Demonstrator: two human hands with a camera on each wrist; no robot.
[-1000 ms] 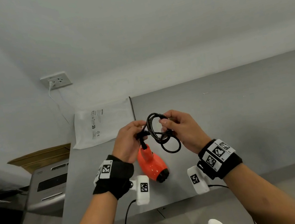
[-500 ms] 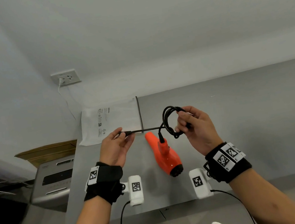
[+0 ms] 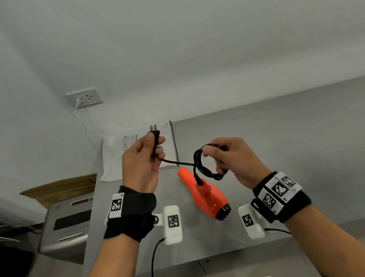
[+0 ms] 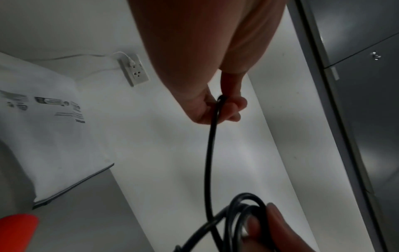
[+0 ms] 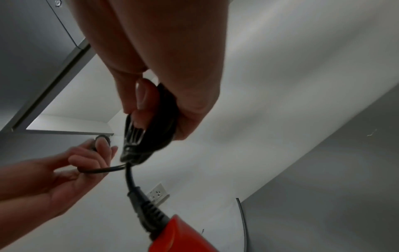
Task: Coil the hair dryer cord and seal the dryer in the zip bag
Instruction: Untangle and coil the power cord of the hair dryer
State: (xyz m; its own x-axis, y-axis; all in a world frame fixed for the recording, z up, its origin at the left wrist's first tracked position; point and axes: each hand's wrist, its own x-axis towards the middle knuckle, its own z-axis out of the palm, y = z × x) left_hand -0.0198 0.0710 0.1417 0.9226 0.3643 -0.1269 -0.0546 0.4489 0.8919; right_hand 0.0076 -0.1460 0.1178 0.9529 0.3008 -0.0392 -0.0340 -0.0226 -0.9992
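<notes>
From my head camera I look down at a grey table (image 3: 298,143) set against a pale wall. My left hand (image 3: 141,164) is raised above the table's far left corner, its fingers (image 3: 159,147) curled round the black plug (image 3: 154,133), whose two metal prongs point up and away from me. A short straight run of the black cord (image 3: 176,162) leads from that hand across to my right hand (image 3: 233,161), where the thumb and fingers pinch a small bundle of cord loops (image 3: 202,166) held upright in the air. From the bundle the cord drops to the orange hair dryer (image 3: 206,194), which seems to lie on the table between my wrists, its nozzle pointing away from me. The white zip bag (image 3: 129,157) lies flat at the table's far left corner, partly behind my left hand, its dark zip strip along the right edge. A wall socket (image 3: 84,97) with a white plug in it sits on the wall above the bag.
</notes>
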